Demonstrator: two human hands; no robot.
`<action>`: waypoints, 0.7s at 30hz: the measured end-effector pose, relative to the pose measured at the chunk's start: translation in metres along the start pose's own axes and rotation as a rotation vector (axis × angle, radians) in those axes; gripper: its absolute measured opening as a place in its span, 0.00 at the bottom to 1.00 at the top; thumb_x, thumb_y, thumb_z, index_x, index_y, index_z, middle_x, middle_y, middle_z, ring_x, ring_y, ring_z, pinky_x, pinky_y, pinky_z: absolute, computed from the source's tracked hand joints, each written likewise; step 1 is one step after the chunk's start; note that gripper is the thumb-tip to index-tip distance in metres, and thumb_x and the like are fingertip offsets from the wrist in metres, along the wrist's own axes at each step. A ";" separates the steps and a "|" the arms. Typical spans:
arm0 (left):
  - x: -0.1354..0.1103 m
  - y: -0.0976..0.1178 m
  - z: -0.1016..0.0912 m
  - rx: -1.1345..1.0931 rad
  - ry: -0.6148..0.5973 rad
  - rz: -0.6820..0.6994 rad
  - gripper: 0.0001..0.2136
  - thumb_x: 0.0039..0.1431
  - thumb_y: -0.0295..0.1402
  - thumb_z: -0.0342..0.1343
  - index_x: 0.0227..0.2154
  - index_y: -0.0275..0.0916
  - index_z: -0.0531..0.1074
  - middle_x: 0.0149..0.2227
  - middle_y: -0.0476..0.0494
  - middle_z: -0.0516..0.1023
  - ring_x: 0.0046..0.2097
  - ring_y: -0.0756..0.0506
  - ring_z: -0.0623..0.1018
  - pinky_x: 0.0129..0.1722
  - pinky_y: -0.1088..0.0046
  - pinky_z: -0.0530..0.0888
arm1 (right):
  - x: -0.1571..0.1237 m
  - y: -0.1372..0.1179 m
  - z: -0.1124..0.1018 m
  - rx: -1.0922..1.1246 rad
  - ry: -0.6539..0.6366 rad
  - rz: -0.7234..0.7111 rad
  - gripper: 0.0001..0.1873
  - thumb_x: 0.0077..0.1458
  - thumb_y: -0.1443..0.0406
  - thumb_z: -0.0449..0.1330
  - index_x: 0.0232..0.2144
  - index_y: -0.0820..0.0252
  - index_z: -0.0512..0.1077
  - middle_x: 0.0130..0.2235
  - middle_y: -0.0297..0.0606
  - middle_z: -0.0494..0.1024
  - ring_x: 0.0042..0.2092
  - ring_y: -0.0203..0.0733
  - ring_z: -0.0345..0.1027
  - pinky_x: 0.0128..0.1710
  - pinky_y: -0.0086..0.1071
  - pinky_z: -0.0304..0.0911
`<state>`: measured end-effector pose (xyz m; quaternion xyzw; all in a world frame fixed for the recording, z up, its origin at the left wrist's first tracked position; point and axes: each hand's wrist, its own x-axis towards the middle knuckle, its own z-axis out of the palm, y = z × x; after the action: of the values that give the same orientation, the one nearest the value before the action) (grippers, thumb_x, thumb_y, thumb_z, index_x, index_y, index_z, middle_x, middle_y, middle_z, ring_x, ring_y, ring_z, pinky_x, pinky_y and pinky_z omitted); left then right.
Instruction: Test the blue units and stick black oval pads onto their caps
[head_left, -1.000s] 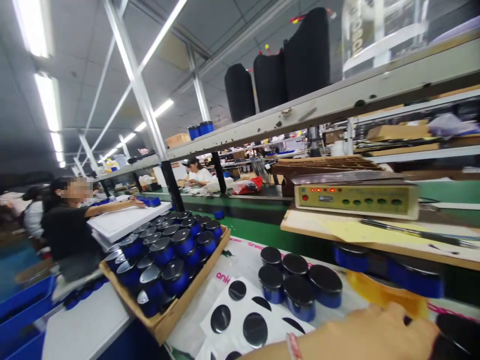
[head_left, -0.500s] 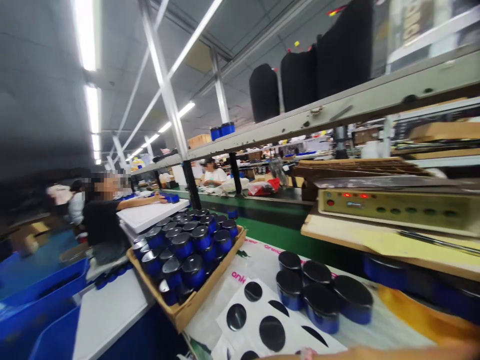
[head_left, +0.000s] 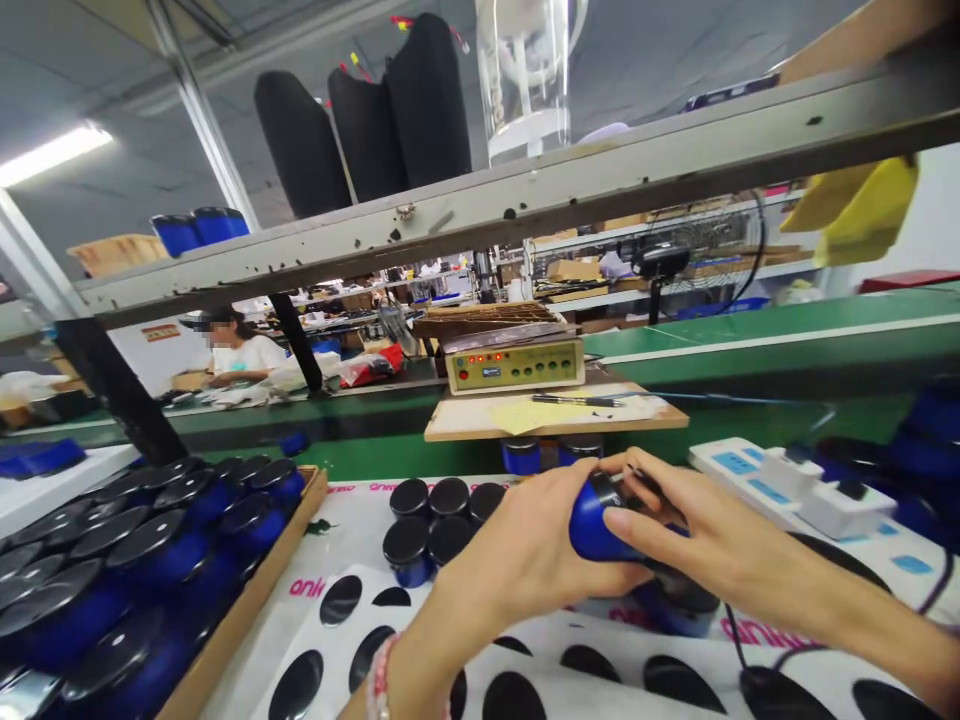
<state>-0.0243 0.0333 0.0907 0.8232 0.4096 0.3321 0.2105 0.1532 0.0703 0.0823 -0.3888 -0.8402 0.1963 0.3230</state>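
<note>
My left hand (head_left: pixel 536 535), with a pink bead bracelet at the wrist, curls around a blue-and-black cylinder (head_left: pixel 592 522). From the other side my right hand (head_left: pixel 682 515) grips the same cylinder, thumb across its blue side and fingers at its dark end. Right below the hands stands another blue cylinder (head_left: pixel 679 608), partly hidden. White sheets with round black stickers (head_left: pixel 514 697) lie under my forearms. Beyond my left wrist several black-topped blue cylinders (head_left: pixel 409 545) are grouped together.
At left, a cardboard tray (head_left: pixel 247 595) is packed with similar cylinders. A white power strip (head_left: pixel 780 490) with plugs lies at right, cables near it. Behind, a yellowish control box (head_left: pixel 517 367) rests on a wooden board (head_left: pixel 457 420). A metal shelf (head_left: pixel 450 212) crosses overhead. Another person sits far left.
The view has swung to the right. Both my hands are now in the middle on a blue-and-black cylinder; before, only a blurred forearm showed at the bottom edge.
</note>
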 end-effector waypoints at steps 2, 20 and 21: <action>-0.001 -0.001 -0.001 0.031 -0.002 -0.023 0.27 0.47 0.36 0.64 0.52 0.48 0.63 0.48 0.52 0.74 0.47 0.44 0.75 0.47 0.70 0.70 | -0.001 0.003 0.005 0.047 -0.025 0.001 0.18 0.55 0.49 0.52 0.30 0.57 0.63 0.27 0.32 0.68 0.29 0.37 0.61 0.27 0.28 0.59; -0.007 -0.051 -0.013 0.513 -0.303 -0.254 0.30 0.38 0.32 0.59 0.50 0.42 0.62 0.45 0.42 0.67 0.48 0.37 0.66 0.50 0.58 0.64 | 0.004 0.025 -0.047 -0.071 0.040 0.251 0.23 0.54 0.44 0.48 0.36 0.56 0.62 0.25 0.33 0.68 0.21 0.37 0.60 0.19 0.30 0.59; -0.008 -0.052 -0.013 0.531 -0.330 -0.247 0.29 0.37 0.32 0.60 0.48 0.41 0.64 0.45 0.42 0.67 0.48 0.37 0.66 0.50 0.58 0.64 | 0.004 0.028 -0.049 -0.136 0.067 0.238 0.22 0.54 0.44 0.47 0.34 0.55 0.62 0.23 0.32 0.67 0.21 0.37 0.58 0.20 0.31 0.57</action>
<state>-0.0647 0.0579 0.0649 0.8362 0.5387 0.0479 0.0907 0.2003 0.0942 0.1027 -0.5131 -0.7883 0.1626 0.2982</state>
